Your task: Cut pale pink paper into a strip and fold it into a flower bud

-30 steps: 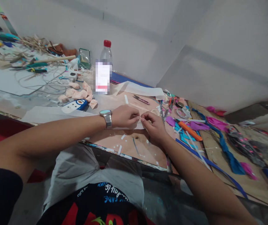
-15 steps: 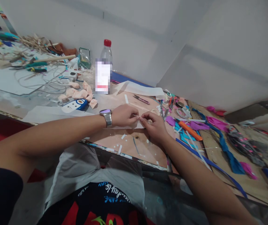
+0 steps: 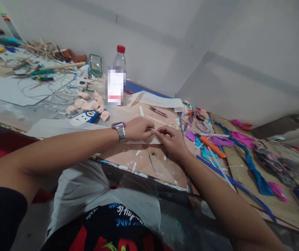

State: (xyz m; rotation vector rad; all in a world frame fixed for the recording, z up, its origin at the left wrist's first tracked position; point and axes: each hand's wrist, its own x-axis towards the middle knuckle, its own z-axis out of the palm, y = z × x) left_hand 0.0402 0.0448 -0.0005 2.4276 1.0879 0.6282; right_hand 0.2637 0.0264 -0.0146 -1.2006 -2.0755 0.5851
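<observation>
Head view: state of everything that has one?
Left hand: pinching thin pale strip
Right hand: pinching the same strip
Silver metal watch: strapped on, dial showing
Clear plastic bottle: upright, red cap on
Small purplish snips: lying flat, blades apart
Soft peach lumps: loosely heaped
Green-handled pliers: lying flat

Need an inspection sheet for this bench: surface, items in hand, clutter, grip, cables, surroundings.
Surface: wooden tabletop, small white scraps near the front edge; white sheet under the left forearm.
Items in hand: thin white strip, mostly hidden by fingers.
Clutter: snips beyond the hands; crumpled pale pieces and green-handled pliers at left; orange-handled tool among coloured scraps at right.
Grip: left hand and right hand both pinch the strip, fingertips close together.
Cables: thin grey cord looped at left; ends can't be made out.
Surroundings: grey walls meet in a corner behind; red-capped bottle stands upright.
</observation>
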